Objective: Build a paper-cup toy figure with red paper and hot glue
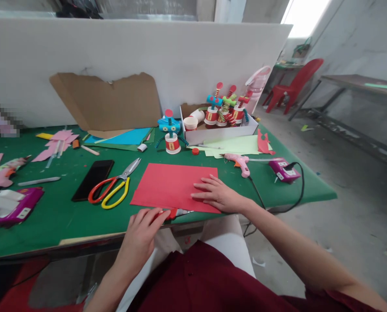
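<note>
Sheet (167,184): smooth red paper, roughly rectangular; lay flat along the near edge of the green table (66,219).
Knife (173,213): red handle, slim blade pointing right, at the sheet's near edge.
Right hand (221,195): palm down on the sheet's right part, fingers slightly spread.
Left hand (144,225): fingers bent, close together, at the knife handle's end; whether they pinched it, could not tell.
Scissors (125,175): metal blades, one red loop, one yellow; left of sheet, overlapping a flat black phone (88,184).
Figure (173,144): cup body, blue head, coiled arms; stood beyond the sheet.
Cardboard (115,106): brown, ragged top edge.
</note>
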{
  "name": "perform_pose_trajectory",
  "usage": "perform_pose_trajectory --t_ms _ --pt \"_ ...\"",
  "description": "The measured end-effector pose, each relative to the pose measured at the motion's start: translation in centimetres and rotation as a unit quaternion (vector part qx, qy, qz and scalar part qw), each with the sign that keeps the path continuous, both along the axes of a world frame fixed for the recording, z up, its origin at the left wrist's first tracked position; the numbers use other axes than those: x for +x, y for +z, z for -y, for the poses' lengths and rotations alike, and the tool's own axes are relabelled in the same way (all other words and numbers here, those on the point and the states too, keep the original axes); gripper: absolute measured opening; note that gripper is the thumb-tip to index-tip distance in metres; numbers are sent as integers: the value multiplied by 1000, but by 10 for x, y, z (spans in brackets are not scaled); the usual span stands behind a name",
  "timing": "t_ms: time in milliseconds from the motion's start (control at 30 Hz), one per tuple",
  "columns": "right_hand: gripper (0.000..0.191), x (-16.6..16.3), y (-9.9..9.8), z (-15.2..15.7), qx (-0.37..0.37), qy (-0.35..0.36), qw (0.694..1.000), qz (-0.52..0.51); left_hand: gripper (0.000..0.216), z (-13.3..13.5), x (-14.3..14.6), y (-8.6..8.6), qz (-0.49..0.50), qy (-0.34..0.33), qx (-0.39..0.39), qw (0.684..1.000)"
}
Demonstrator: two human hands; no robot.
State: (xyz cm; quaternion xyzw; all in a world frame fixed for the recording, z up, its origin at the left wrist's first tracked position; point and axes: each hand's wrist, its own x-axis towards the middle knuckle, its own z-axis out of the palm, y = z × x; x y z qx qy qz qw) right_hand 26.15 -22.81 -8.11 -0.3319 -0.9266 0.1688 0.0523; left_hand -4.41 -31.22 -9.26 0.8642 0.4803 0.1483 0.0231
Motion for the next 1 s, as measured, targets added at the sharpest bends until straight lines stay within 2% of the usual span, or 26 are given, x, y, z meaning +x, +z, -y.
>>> perform_pose_trajectory --t_ms 367,533,667,867,1000 --pt "40 0 -1 0 3 10 1000 1 67 0 1 0 -27 -32 2 999" --pt "40 0 -1 0 8 10 1000 -4 65 1 7 1 -33 -13 4 999" --pt "39 0 -2 0 17 11 1000 -13 67 1 7 2 -38 -38 -4 999" --pt "39 1 -3 0 21 12 1000 -11 67 3 16 3 -31 -15 11 999" --pt "39 1 -4 0 23 12 1000 -15 69 3 16 1 -39 -36 7 999"
